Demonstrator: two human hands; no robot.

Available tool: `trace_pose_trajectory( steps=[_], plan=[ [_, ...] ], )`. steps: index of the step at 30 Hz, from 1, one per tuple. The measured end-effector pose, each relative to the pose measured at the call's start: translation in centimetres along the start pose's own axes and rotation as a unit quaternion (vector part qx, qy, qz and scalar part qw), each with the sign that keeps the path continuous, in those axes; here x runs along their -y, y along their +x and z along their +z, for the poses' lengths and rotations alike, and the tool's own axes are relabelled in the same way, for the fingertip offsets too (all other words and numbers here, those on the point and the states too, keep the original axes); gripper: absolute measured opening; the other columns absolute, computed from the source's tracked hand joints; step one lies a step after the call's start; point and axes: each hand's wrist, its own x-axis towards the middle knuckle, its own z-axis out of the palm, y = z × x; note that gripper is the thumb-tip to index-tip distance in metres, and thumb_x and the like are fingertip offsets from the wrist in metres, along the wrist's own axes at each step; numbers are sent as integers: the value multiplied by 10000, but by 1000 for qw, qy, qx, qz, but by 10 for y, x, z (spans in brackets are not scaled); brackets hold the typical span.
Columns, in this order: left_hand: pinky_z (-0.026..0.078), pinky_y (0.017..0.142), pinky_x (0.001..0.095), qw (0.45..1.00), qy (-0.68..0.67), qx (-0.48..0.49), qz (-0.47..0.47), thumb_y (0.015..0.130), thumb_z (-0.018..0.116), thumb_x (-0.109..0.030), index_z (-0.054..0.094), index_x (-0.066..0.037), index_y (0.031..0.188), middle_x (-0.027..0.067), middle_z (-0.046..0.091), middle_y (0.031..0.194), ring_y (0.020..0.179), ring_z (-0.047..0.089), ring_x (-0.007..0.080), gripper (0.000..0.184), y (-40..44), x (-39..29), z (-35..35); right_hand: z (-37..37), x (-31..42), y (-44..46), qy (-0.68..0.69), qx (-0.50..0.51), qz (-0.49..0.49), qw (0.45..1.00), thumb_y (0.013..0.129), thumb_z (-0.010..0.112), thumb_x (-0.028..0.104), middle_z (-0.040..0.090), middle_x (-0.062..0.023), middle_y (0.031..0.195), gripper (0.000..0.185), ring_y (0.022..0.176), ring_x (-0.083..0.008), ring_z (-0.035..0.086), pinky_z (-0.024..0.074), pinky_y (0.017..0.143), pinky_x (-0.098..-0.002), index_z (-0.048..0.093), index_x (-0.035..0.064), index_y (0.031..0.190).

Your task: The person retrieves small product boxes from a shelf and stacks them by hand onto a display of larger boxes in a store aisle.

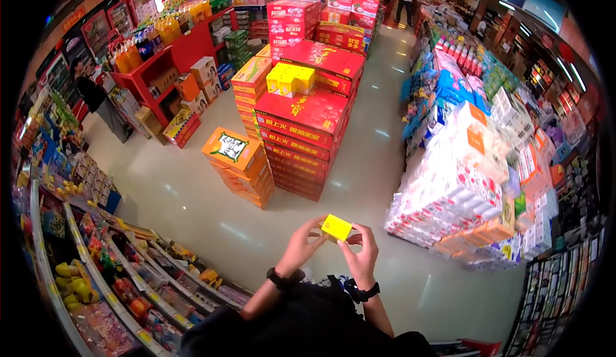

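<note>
Black cloth shirt (308,328) is closest. Left hand (305,244) and right hand (362,254) pinch a small, yellow cardboard box (337,227) above the shiny grey floor (359,193). This seems the holding step; moving needs a gentle grip.

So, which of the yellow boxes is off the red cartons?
The small yellow box held at its ends between the left hand and right hand; the other yellow boxes sit grouped on the red cartons.
</note>
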Motion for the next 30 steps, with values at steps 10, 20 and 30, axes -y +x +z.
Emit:
trace_pose_trajectory(
  steps=[10,20,30],
  plan=[
    [606,971,383,990,21,-36,-131,1021,729,-162,571,-39,1440,141,631,1388,1202,699,262,464,136,44,-37,77,-57,161,-3,25,31,999,855,839,40,698,-96,1126,464,876,-227,703,568,818,-352,653,53,1280],
    [572,965,367,987,41,-109,-109,1046,684,-151,512,24,1408,168,651,1261,1167,710,264,437,315,118,-73,159,-128,319,20,76,29,996,853,842,80,685,-125,1157,504,994,-293,708,574,871,-395,624,81,1308],
    [548,781,323,971,-25,-155,-183,1094,643,-274,657,8,1251,109,753,1049,902,700,178,324,442,165,-104,232,-183,447,8,121,32,992,895,813,120,673,-172,1295,504,1222,-395,654,545,1014,-463,599,64,1347]
  ],
)
